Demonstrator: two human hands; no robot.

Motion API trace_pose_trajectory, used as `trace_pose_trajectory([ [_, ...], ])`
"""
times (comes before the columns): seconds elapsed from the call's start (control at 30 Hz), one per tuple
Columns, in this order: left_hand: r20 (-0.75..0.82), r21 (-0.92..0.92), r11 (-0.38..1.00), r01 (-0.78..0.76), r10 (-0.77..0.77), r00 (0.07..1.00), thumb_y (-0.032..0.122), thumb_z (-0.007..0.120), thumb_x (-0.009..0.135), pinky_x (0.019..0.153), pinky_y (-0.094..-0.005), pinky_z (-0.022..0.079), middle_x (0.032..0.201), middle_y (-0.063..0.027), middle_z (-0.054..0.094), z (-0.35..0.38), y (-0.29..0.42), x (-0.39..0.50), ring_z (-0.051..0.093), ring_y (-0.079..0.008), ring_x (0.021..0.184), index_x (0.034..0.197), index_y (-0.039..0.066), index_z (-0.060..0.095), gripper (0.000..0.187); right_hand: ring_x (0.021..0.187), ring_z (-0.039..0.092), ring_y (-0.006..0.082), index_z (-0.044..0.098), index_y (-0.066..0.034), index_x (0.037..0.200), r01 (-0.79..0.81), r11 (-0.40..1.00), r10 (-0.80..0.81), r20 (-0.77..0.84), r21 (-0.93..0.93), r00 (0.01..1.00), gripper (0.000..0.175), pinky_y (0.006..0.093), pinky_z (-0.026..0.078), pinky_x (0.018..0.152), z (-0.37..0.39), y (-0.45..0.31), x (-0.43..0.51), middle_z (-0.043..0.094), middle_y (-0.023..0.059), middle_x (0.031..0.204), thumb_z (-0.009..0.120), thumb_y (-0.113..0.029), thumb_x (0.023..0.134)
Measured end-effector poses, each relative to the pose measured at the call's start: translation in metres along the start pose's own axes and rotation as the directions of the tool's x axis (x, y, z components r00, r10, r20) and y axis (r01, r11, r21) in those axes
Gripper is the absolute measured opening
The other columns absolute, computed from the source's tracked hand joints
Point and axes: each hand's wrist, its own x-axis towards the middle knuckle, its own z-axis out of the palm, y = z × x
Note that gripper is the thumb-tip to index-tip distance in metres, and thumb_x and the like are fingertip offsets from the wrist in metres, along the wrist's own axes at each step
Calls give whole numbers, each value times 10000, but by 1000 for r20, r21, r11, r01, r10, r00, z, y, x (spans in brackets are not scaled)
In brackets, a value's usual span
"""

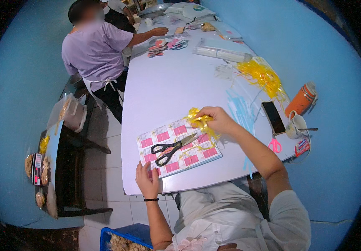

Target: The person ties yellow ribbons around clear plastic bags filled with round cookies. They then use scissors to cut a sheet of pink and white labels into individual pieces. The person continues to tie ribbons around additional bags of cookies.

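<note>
A stack of printed label sheets (164,135) lies near the front edge of the white table (155,91). Black-handled scissors (175,147) rest across it, blades partly apart, with loose yellow strands beside them. My right hand (216,119) grips a bunch of yellow ribbon strips (201,120) above the sheets' far right corner. At the lower left corner of the stack, my left hand (147,180) rests with its fingers spread and holds nothing. Light-blue strips (241,109) lie to the right of the sheets.
A yellow ribbon pile (263,77), a phone (273,117), pink-handled scissors (274,145), a mug (295,125) and an orange flask (301,98) line the right side. Cut labels (158,48) lie near a person (97,53) at far left. A blue bin (105,238) stands below.
</note>
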Motion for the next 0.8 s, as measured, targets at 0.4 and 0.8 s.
trace_pose_trajectory([
  [0.4,-4,-48,998,44,-44,999,140,657,842,1041,-479,366,1345,-265,520,2,0,0,476,-417,1261,1159,51,635,330,968,660,223,697,-58,1110,-156,899,-91,-522,-410,848,358,320,495,876,-227,93,17,710,152,1030,585,-7,775],
  [0.8,-16,-80,997,21,-23,1000,126,659,833,1028,-479,381,1311,-274,537,2,-1,1,493,-426,1233,1140,24,636,324,1310,427,395,563,-123,1301,-463,452,-47,-539,-762,841,570,427,349,1112,-245,99,17,412,236,1445,753,-154,765],
])
